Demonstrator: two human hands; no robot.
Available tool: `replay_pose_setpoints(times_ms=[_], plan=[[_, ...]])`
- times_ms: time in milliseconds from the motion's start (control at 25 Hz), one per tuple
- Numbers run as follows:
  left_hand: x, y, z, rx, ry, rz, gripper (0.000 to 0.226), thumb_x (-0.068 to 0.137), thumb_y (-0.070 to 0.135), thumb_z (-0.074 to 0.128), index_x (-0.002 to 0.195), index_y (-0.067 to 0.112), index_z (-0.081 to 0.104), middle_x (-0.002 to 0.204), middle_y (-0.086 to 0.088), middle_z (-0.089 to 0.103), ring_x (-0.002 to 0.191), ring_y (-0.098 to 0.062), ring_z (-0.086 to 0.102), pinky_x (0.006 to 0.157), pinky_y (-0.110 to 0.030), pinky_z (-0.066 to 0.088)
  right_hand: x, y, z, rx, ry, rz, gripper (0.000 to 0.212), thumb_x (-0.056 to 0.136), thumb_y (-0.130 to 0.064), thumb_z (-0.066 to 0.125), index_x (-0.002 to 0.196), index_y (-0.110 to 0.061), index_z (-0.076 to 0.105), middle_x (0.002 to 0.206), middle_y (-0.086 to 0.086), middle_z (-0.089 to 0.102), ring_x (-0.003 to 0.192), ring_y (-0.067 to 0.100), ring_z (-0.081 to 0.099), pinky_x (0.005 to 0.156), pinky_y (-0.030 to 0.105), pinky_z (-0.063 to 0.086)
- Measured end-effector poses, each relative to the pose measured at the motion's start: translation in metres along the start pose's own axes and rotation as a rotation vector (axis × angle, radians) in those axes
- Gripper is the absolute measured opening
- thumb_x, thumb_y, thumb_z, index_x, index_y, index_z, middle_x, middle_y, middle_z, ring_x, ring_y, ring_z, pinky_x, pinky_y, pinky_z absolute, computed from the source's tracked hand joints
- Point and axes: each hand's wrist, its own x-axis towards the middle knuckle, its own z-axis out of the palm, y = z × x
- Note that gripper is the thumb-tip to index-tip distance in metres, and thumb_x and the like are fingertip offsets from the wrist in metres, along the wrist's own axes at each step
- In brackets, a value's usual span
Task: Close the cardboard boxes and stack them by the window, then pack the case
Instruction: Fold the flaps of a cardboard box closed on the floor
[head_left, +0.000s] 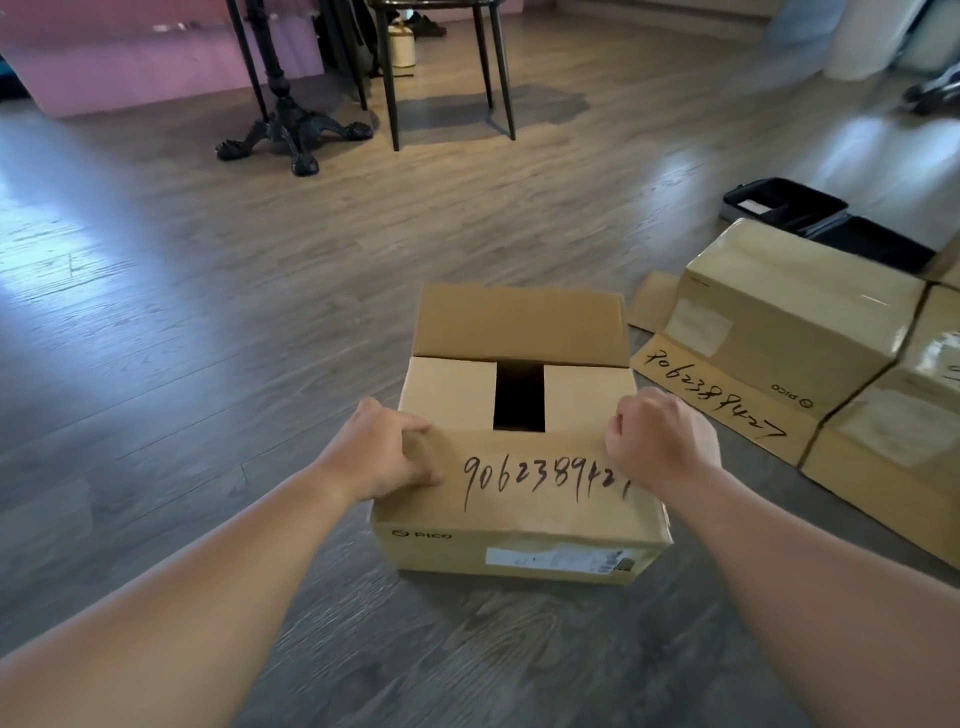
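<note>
A cardboard box (519, 540) with a handwritten number sits on the floor right in front of me. Its two side flaps are folded in, leaving a dark gap between them. The far flap (519, 322) stands up. The near flap (530, 478) is folded down, and my left hand (384, 452) grips its left edge while my right hand (660, 441) presses on its right edge with curled fingers. To the right lie other cardboard boxes (795, 317), one with its flaps spread on the floor. An open black case (789, 208) lies behind them.
Wooden floor (208, 312) stretches to the left and ahead. A black table pedestal (291, 124) and chair legs (447, 78) stand at the back. A pink wall (130, 52) is at the far left. Something on dark wheels (930, 93) is at the far right.
</note>
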Motion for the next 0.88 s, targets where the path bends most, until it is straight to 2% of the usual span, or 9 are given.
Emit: replay_pose_setpoints(times_ms=[120,240,320,400,480,560,760,840,880], plan=[[0.001,0.009,0.009,0.044,-0.103,0.079,0.092,0.066,0.051,0.088,0.146,0.028,0.050,0.135,0.002,0.046,0.126,-0.023,0.049,0.110,-0.044,0.042,0.018,0.005,0.000,0.119,-0.024,0.214,0.028,0.089,-0.020,0.052,0.063,-0.019,0.042,0.080,0.001,0.053,0.073,0.025,0.051,0.059,0.032,0.041],[0.007,0.016,0.017,0.086,-0.155,0.152,0.094,0.064,0.051,0.089,0.146,0.035,0.047,0.112,0.016,0.036,0.105,-0.009,0.045,0.102,-0.034,0.043,0.018,0.023,0.002,0.077,-0.028,0.356,0.017,0.091,-0.028,0.057,0.079,-0.016,0.055,0.109,0.009,0.057,0.103,0.032,0.053,0.080,0.043,0.048],[0.012,0.018,0.019,0.100,-0.163,0.184,0.095,0.062,0.052,0.090,0.145,0.037,0.048,0.106,0.018,0.035,0.098,-0.006,0.044,0.092,-0.026,0.040,0.017,0.037,0.005,0.020,-0.041,0.405,0.028,0.091,-0.037,0.056,0.100,-0.012,0.063,0.135,0.014,0.050,0.126,0.035,0.045,0.099,0.051,0.044],[0.016,0.017,0.020,0.112,-0.156,0.197,0.096,0.059,0.054,0.090,0.144,0.038,0.049,0.105,0.017,0.037,0.097,-0.005,0.044,0.082,-0.022,0.037,0.022,0.053,0.003,0.056,-0.041,0.454,0.038,0.091,-0.040,0.055,0.112,-0.010,0.062,0.146,0.017,0.042,0.135,0.036,0.038,0.104,0.052,0.041],[0.016,0.015,0.020,0.095,-0.144,0.186,0.097,0.057,0.056,0.090,0.143,0.039,0.050,0.105,0.017,0.038,0.095,-0.004,0.044,0.076,-0.020,0.037,0.029,0.064,-0.003,0.172,-0.058,0.530,0.037,0.090,-0.037,0.057,0.113,-0.008,0.057,0.144,0.019,0.042,0.131,0.037,0.041,0.095,0.047,0.045],[0.016,0.014,0.022,0.080,-0.134,0.176,0.097,0.056,0.058,0.090,0.143,0.039,0.050,0.105,0.017,0.038,0.095,-0.004,0.044,0.076,-0.020,0.037,0.034,0.070,-0.008,0.265,-0.078,0.552,0.027,0.089,-0.032,0.058,0.103,-0.010,0.053,0.131,0.018,0.051,0.114,0.035,0.052,0.081,0.039,0.044],[0.016,0.018,0.026,0.056,-0.082,0.128,0.096,0.058,0.058,0.089,0.143,0.039,0.049,0.110,0.018,0.037,0.099,-0.005,0.044,0.088,-0.027,0.039,0.032,0.064,-0.018,0.266,0.021,0.448,0.018,0.088,-0.021,0.058,0.096,-0.013,0.044,0.104,0.007,0.049,0.089,0.030,0.053,0.070,0.036,0.038],[0.014,0.024,0.033,0.011,-0.027,0.082,0.091,0.064,0.057,0.086,0.144,0.041,0.046,0.122,0.011,0.044,0.111,-0.013,0.047,0.095,-0.037,0.045,0.028,0.066,-0.026,0.299,0.133,0.394,0.021,0.087,-0.017,0.056,0.104,-0.012,0.045,0.098,0.000,0.046,0.086,0.028,0.055,0.060,0.031,0.035],[0.013,0.030,0.037,-0.033,-0.004,0.055,0.089,0.067,0.055,0.085,0.144,0.042,0.044,0.127,0.007,0.049,0.117,-0.019,0.049,0.097,-0.041,0.046,0.027,0.067,-0.031,0.319,0.178,0.366,0.034,0.087,-0.016,0.056,0.119,-0.010,0.045,0.101,-0.004,0.047,0.085,0.025,0.055,0.057,0.027,0.033]])
